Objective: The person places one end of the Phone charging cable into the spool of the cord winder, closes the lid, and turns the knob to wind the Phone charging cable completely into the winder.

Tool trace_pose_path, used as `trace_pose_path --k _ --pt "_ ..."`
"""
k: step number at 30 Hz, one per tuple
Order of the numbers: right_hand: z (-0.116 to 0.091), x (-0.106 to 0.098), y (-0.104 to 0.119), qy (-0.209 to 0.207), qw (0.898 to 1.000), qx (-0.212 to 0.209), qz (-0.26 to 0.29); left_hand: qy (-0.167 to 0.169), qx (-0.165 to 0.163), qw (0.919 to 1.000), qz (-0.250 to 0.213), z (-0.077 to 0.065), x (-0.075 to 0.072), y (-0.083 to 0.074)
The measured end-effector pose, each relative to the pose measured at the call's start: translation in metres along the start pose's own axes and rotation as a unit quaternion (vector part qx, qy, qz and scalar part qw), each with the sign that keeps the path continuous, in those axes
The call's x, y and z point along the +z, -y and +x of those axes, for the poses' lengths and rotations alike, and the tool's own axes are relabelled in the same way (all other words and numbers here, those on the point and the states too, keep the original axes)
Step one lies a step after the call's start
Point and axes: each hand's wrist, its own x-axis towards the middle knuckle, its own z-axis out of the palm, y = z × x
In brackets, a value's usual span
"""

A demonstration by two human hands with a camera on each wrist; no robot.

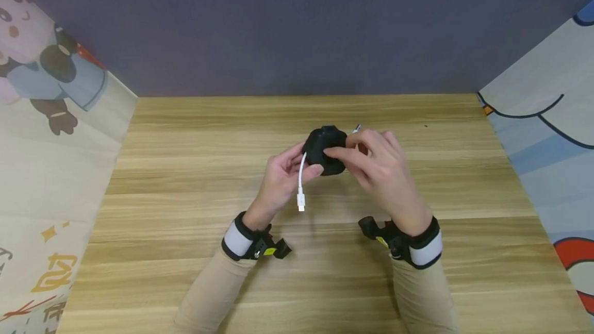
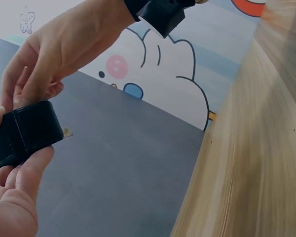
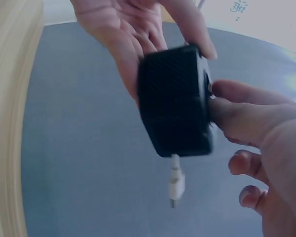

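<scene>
A black many-sided cable winder (image 1: 320, 143) is held up above the table in both hands. From its left side a white charging cable (image 1: 300, 182) hangs down, ending in a white plug. A second plug end (image 1: 357, 128) with a metal tip pokes out at the upper right, behind the right fingers. My left hand (image 1: 280, 174) grips the winder by its edge, thumb in front and fingers behind. The right hand (image 1: 385, 164) has its thumb and index finger pinched at the middle of the winder's face, which the right wrist view shows from the side; the fingertips hide that spot.
Beneath the hands lies a wood-grain table (image 1: 185, 179). A dark grey-blue panel (image 1: 297, 30) rises at its back edge, and walls with cartoon pictures stand left and right. Each wrist wears a strap with a small black camera.
</scene>
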Motion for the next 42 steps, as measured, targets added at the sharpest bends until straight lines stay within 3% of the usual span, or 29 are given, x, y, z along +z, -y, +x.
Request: trace_pose_path --k 11,19,28,33,42 --pt "-0.005 -0.012 -0.005 0.091 0.995 0.006 -0.028 0.059 -0.099 0.9929 0.027 0.004 -0.01 -0.006" --pt "-0.005 -0.01 -0.004 0.099 0.995 0.004 -0.033 0.089 -0.143 0.9853 0.03 0.005 -0.019 -0.009" --pt "-0.003 -0.005 0.003 0.127 0.991 -0.028 -0.016 0.177 -0.218 0.9598 -0.009 0.007 -0.039 -0.014" --pt "-0.003 -0.004 0.003 0.124 0.992 -0.026 -0.013 0.179 -0.235 0.9553 -0.009 0.008 -0.04 -0.018" --pt "-0.003 -0.004 0.002 0.13 0.991 -0.025 -0.011 0.172 -0.24 0.9551 -0.027 0.006 -0.038 -0.016"
